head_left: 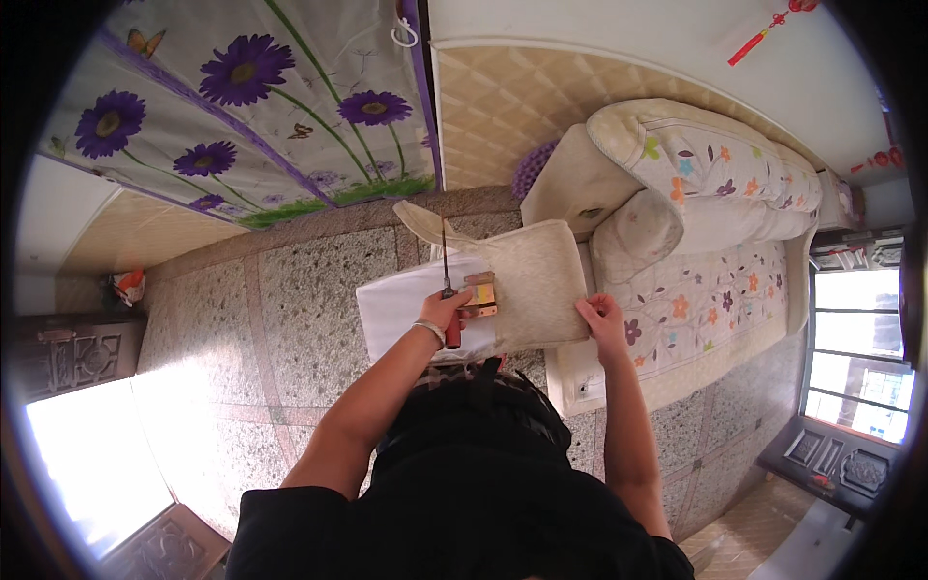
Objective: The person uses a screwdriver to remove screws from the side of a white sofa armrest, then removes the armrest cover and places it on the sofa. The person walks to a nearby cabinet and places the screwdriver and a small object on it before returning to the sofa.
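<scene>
My left hand [447, 311] is closed around a screwdriver [452, 334] with a red and black handle; its thin dark shaft points away from me. Beside those fingers a brass-coloured metal hinge [480, 293] lies over the white surface, and I cannot tell whether the hand grips it too. At the right, my right hand [601, 317] pinches the edge of a beige fabric cover [537, 275]. This cover lies next to a white sheet-like surface [387, 302] in front of my body, and a strip of it folds up at the far left.
A sofa with a flowered cover [706, 300] stands close on the right. Ahead hangs a curtain with purple flowers [242, 72]. The speckled stone floor [319, 329] spreads to the left. Carved dark wooden furniture [82, 358] stands at the far left.
</scene>
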The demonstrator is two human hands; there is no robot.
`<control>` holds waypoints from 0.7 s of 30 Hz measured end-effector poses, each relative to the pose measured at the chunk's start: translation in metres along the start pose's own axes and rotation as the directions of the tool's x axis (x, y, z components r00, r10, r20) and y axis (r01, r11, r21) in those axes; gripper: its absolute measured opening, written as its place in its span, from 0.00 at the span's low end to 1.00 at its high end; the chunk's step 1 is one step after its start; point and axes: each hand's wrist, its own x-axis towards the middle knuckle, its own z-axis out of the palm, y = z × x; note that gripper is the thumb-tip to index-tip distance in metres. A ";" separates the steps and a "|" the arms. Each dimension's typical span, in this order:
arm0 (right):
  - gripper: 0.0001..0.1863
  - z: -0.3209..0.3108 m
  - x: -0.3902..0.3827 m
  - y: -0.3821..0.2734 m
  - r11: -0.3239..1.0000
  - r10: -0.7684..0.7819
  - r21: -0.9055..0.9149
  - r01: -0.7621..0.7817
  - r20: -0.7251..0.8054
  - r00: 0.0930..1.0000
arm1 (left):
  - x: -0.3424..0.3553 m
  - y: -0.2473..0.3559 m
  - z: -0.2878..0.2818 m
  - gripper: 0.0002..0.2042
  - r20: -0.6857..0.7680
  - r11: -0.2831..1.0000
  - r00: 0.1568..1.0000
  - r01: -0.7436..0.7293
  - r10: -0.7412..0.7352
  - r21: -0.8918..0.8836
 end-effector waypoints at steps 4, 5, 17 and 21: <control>0.19 0.000 0.004 0.003 0.979 -0.106 -0.183 0.093 -0.065 0.992 | -0.007 0.016 -0.011 0.10 0.079 0.973 0.997 0.010 0.009 -0.232; 0.21 -0.002 0.004 0.001 0.967 -0.132 -0.227 0.115 -0.063 0.989 | -0.010 0.022 -0.017 0.10 0.072 0.965 0.997 -0.016 0.036 -0.262; 0.23 -0.074 0.040 0.042 0.876 -0.178 -0.472 0.098 -0.129 0.976 | -0.075 0.027 -0.075 0.08 -0.112 0.946 0.991 -0.109 0.078 -0.305; 0.23 -0.098 0.052 0.051 0.855 -0.150 -0.517 0.046 -0.160 0.976 | -0.086 0.008 -0.080 0.08 -0.149 0.952 0.986 -0.112 0.071 -0.287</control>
